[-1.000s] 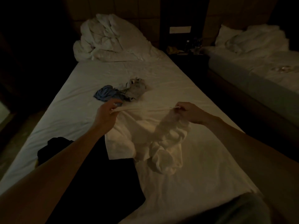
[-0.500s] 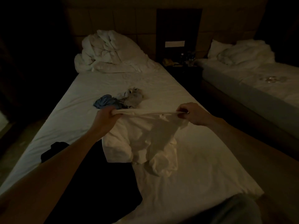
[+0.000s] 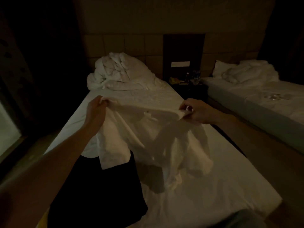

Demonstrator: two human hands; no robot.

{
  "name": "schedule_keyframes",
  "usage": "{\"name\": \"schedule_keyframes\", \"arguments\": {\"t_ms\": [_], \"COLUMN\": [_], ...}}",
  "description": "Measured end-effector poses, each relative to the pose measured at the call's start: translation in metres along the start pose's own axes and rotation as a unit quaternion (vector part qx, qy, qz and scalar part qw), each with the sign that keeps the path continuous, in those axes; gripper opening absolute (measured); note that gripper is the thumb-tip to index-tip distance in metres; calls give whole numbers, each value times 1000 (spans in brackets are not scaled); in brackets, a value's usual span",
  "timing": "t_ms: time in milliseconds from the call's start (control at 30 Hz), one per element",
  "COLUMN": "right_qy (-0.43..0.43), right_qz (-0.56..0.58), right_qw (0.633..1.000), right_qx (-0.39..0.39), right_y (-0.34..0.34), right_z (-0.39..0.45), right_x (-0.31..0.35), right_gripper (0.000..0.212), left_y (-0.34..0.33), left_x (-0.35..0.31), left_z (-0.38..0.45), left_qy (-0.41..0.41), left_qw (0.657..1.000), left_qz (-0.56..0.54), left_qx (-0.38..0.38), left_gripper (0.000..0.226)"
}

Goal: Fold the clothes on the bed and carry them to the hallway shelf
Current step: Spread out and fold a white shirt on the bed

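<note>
A white shirt (image 3: 148,132) was held up over the bed (image 3: 205,186) by two bare hands. One top corner of the shirt was gripped by the left hand (image 3: 97,111), with the fingers curled tight round a bunch of the cloth. The other top corner was pinched by the right hand (image 3: 195,112), between the thumb and the fingers. The two hands were held well apart, so the top edge of the shirt was pulled almost straight between them. The rest of the shirt was left hanging down in loose folds, and its bottom part was crumpled on the white sheet.

A black piece of clothing (image 3: 105,186) was spread flat on the near left part of the bed. Its top edge was partly covered by a corner of the white shirt.

A big white blanket (image 3: 120,74) was heaped up at the far end of the bed, by the wall. A second bed (image 3: 263,109) was seen on the right, with its own white bedding bunched at the far end. A dark little table (image 3: 185,84) with small things on it was placed between the two beds. The room was very dim.
</note>
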State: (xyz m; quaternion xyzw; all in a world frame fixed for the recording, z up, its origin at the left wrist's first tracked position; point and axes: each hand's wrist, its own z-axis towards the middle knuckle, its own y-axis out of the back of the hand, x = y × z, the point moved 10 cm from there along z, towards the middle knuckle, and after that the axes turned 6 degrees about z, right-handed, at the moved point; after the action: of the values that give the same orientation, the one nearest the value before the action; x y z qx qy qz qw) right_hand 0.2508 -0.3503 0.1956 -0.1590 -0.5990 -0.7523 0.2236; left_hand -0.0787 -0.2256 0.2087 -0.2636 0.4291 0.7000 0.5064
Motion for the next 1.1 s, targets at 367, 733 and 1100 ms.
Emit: {"name": "schedule_keyframes", "arguments": {"t_ms": [367, 733, 1100], "right_qy": [43, 170, 187], "right_qz": [208, 171, 73], "right_qw": [934, 864, 866], "right_qx": [-287, -441, -459], "right_y": [142, 272, 297], "right_z": [-35, -89, -67], "right_x": [55, 149, 167], "right_gripper": [14, 27, 16], "left_y": [49, 133, 136], "left_x": [-104, -252, -263], "left_z": [1, 15, 43], "left_qy": [-117, -193, -189], "left_qw": [992, 971, 966], "left_qz": [10, -54, -32], "left_qx": [-38, -131, -174], "left_gripper": [18, 16, 29]}}
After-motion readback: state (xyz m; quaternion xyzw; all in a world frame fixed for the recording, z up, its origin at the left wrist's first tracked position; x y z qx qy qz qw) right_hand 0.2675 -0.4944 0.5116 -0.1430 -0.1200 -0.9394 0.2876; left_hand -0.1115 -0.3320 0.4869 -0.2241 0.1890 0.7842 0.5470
